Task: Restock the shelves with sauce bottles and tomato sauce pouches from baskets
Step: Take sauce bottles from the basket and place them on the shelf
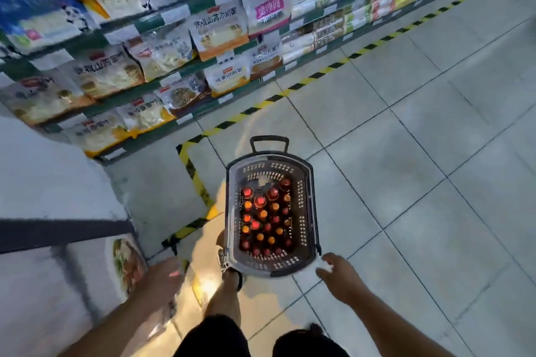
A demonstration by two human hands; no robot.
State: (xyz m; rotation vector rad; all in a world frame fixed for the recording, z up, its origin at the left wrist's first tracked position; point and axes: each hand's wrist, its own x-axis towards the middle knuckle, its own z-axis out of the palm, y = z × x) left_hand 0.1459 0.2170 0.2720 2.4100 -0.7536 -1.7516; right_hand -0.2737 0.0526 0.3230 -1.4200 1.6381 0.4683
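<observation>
A grey shopping basket with a black pull handle at its far end stands on the tiled aisle floor in front of me. It is packed with several upright sauce bottles with red and orange caps. My right hand hovers at the basket's near right corner, fingers spread and relaxed, holding nothing. My left hand hangs low on the left, blurred, away from the basket and empty. No tomato sauce pouches are visible.
Green shelves stocked with noodle and flour bags run along the left of the aisle. Yellow-black floor tape borders their base. A white end display stands at near left. My legs and one foot are right behind the basket.
</observation>
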